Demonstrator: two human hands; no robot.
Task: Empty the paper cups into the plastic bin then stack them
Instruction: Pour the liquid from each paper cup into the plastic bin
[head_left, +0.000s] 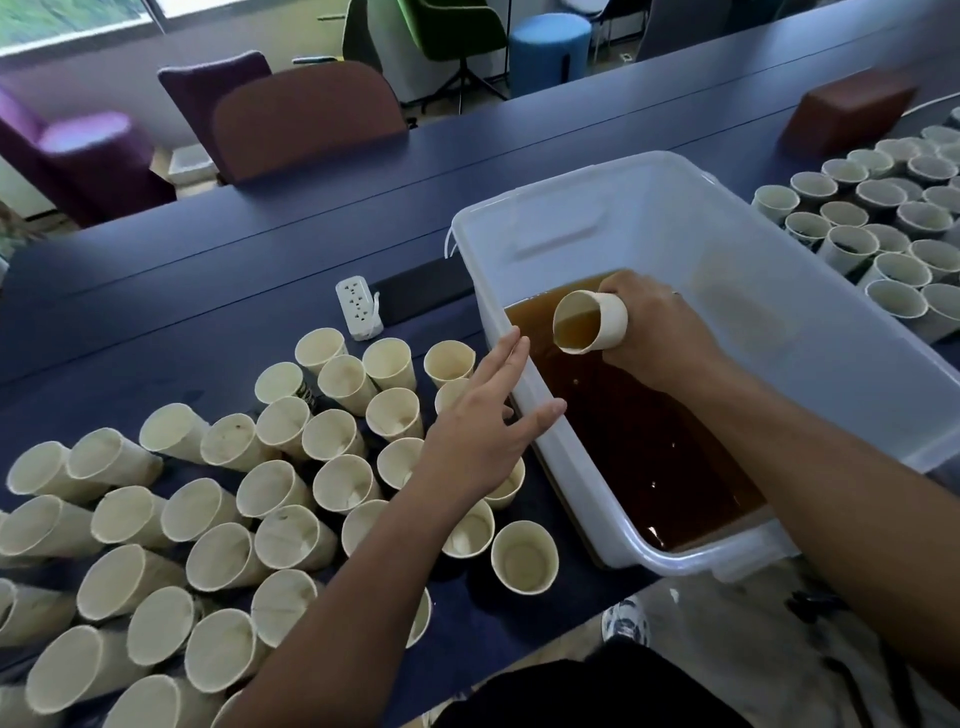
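A translucent white plastic bin (649, 208) stands on the dark blue table, holding brown liquid (639, 441). Inside the bin my right hand (660, 332) grips a paper cup (589, 321) tipped on its side, mouth facing left, with brown liquid still in it. My left hand (483, 426) hovers open, fingers spread, over the bin's left rim and the nearest upright cups. Left of the bin stand several stacks of empty paper cups (249, 499). Right of the bin sit several single paper cups (883, 218), some with dark contents.
A white power strip (358, 307) lies on the table behind the stacks. A brown block (847, 111) rests at the far right. Chairs and a blue stool (548, 47) stand beyond the table. The table's near edge runs below the bin.
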